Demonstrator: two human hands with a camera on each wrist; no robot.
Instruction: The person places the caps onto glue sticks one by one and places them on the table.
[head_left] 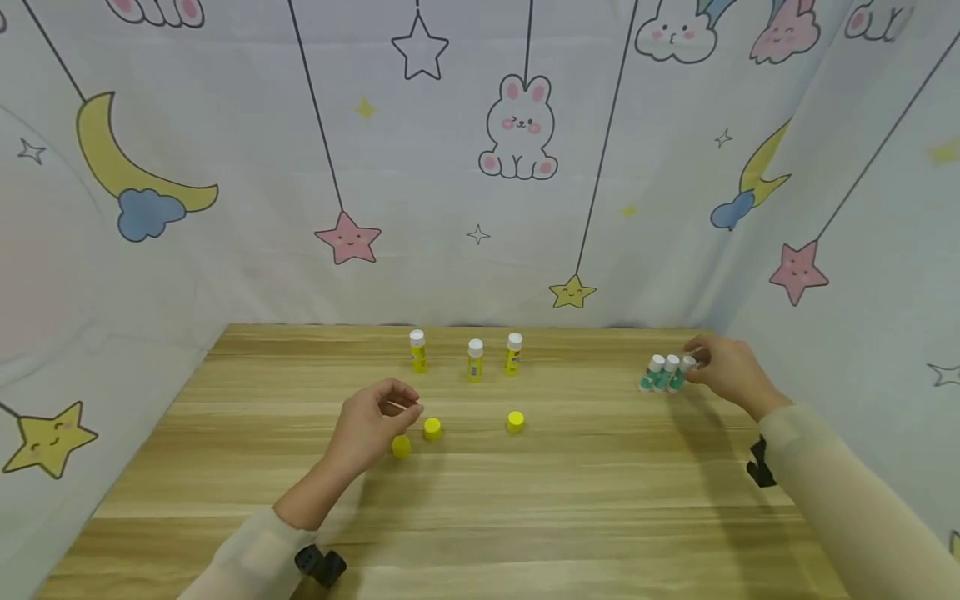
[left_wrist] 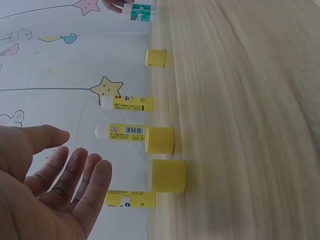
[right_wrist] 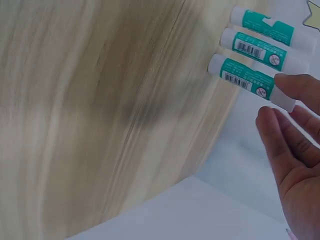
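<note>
Three yellow glue sticks (head_left: 475,360) (left_wrist: 122,132) stand in a row at the back middle of the wooden table (head_left: 525,517). In front of them sit three loose yellow caps (head_left: 432,428) (left_wrist: 168,176). My left hand (head_left: 405,408) (left_wrist: 75,150) hovers just above the two left caps, its fingers relaxed and holding nothing. At the far right stand three green-labelled glue sticks (head_left: 663,373) (right_wrist: 245,77) close together. My right hand (head_left: 701,362) (right_wrist: 285,115) is at the rightmost one. Its thumb touches that stick's white cap, and the other fingers lie straight just beside it.
A printed cloth backdrop (head_left: 480,167) with stars, moons and a rabbit closes in the table at the back and on both sides. Bare wood fills the near half of the table. A small black device is strapped on each wrist.
</note>
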